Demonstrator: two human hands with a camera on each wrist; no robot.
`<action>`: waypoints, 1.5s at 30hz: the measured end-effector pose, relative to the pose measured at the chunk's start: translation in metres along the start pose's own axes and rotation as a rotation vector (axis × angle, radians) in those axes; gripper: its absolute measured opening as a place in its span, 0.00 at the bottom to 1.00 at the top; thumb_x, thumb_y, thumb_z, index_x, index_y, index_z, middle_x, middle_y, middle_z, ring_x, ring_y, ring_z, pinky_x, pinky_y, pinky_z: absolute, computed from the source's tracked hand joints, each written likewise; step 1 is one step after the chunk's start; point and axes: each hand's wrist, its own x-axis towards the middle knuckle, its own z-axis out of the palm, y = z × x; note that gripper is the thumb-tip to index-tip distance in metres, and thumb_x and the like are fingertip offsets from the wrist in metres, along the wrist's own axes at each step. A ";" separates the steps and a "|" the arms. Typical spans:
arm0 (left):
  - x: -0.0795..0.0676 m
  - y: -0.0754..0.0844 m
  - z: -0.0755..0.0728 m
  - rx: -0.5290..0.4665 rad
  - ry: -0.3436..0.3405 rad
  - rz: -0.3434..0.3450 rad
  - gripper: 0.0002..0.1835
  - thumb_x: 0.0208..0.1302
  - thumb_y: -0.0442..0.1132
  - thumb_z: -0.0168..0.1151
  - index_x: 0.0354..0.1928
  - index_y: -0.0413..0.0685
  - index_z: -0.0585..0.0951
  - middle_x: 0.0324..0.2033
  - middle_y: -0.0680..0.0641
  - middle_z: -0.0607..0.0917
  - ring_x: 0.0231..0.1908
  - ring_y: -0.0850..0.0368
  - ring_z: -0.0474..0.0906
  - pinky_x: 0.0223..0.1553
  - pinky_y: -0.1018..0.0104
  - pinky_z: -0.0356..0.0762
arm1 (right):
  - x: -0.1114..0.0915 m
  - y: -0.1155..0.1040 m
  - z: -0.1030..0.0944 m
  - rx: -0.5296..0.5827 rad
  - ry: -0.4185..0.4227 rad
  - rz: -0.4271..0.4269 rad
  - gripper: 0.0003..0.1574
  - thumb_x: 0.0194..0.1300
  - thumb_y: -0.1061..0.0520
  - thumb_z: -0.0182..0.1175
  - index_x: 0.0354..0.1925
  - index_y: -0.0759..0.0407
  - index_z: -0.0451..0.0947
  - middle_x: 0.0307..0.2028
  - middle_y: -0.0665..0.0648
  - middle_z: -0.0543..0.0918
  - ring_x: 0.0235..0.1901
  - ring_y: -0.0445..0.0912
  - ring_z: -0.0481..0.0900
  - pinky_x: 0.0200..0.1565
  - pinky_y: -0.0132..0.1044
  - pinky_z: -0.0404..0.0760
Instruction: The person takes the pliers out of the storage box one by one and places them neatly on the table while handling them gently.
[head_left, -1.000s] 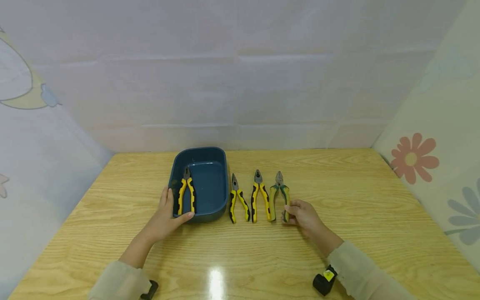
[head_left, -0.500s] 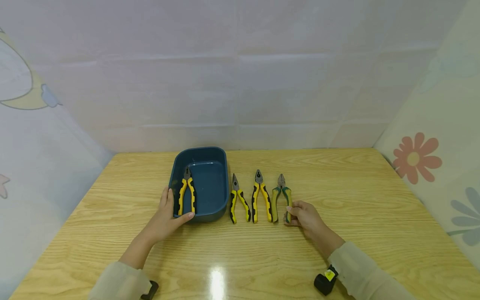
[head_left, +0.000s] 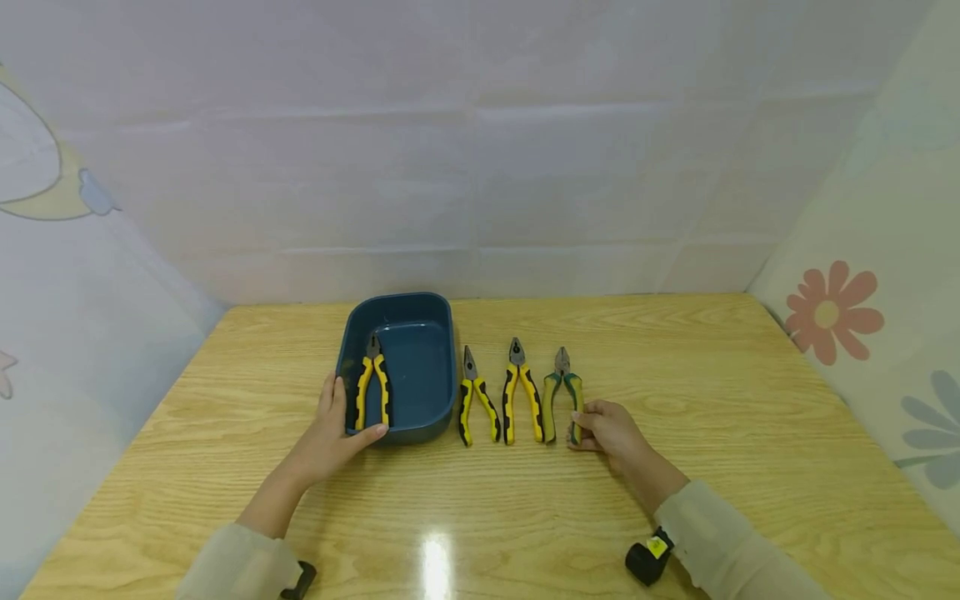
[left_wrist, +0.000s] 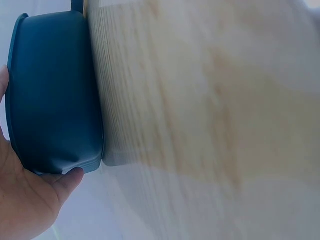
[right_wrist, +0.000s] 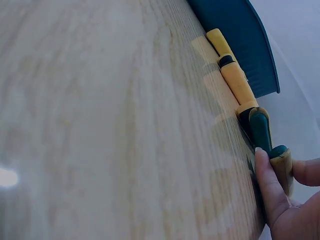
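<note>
Green pliers (head_left: pixel 562 369) are sitting slightly farther right, the right hand (head_left: pixel 609 432) pinching one handle (head_left: pixel 576 400), fingers closed; the left hand (head_left: pixel 332 433), fingers spread, is gripping the tub (head_left: pixel 422 375).

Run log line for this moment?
left hand: grips blue bin | right hand: pinches green-handled pliers | in bin: yellow-black pliers | table: two yellow-black pliers

Legible lettering: none that I can make out.
Yellow sticker (head_left: pixel 657 547) on black device (head_left: pixel 643 567), beside the right sleeve (head_left: pixel 720 542), toward the tabletop's (head_left: pixel 525 517) near edge: too small to read.
</note>
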 end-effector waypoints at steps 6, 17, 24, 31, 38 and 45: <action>0.000 -0.001 0.001 0.008 -0.005 -0.001 0.56 0.52 0.64 0.49 0.62 0.35 0.29 0.61 0.41 0.23 0.59 0.32 0.38 0.52 0.40 0.52 | -0.002 -0.005 0.001 -0.092 0.022 0.006 0.14 0.63 0.67 0.45 0.42 0.81 0.61 0.28 0.62 0.71 0.23 0.45 0.74 0.32 0.38 0.78; 0.001 -0.002 0.000 0.012 -0.007 -0.001 0.56 0.52 0.65 0.49 0.62 0.35 0.29 0.61 0.41 0.23 0.59 0.33 0.40 0.51 0.41 0.53 | -0.001 -0.006 0.002 -0.332 0.121 -0.011 0.09 0.59 0.65 0.51 0.31 0.74 0.69 0.22 0.59 0.71 0.19 0.44 0.72 0.24 0.35 0.77; 0.002 -0.003 0.001 0.005 -0.001 0.005 0.57 0.51 0.65 0.50 0.62 0.34 0.30 0.61 0.42 0.23 0.60 0.33 0.39 0.52 0.40 0.52 | -0.002 -0.007 0.002 -0.359 0.131 -0.011 0.08 0.58 0.65 0.53 0.29 0.74 0.69 0.20 0.59 0.72 0.18 0.44 0.72 0.23 0.35 0.77; 0.000 -0.002 0.001 0.013 -0.004 -0.003 0.57 0.51 0.66 0.49 0.62 0.34 0.29 0.61 0.42 0.23 0.59 0.33 0.41 0.51 0.41 0.54 | -0.004 -0.007 0.002 -0.387 0.150 -0.020 0.09 0.56 0.65 0.55 0.29 0.74 0.70 0.22 0.59 0.73 0.19 0.44 0.73 0.24 0.34 0.77; -0.001 -0.001 0.000 0.013 -0.010 -0.006 0.56 0.52 0.65 0.48 0.62 0.34 0.29 0.61 0.40 0.23 0.59 0.32 0.40 0.52 0.41 0.53 | -0.004 -0.006 0.002 -0.410 0.172 -0.015 0.08 0.54 0.64 0.58 0.28 0.71 0.71 0.21 0.59 0.74 0.18 0.44 0.74 0.23 0.34 0.77; 0.000 0.000 -0.001 0.011 -0.007 -0.002 0.56 0.52 0.64 0.49 0.62 0.34 0.29 0.61 0.40 0.24 0.59 0.32 0.40 0.52 0.41 0.53 | -0.004 -0.004 0.000 -0.362 0.165 -0.016 0.10 0.53 0.65 0.58 0.30 0.72 0.70 0.22 0.60 0.74 0.19 0.44 0.74 0.24 0.34 0.77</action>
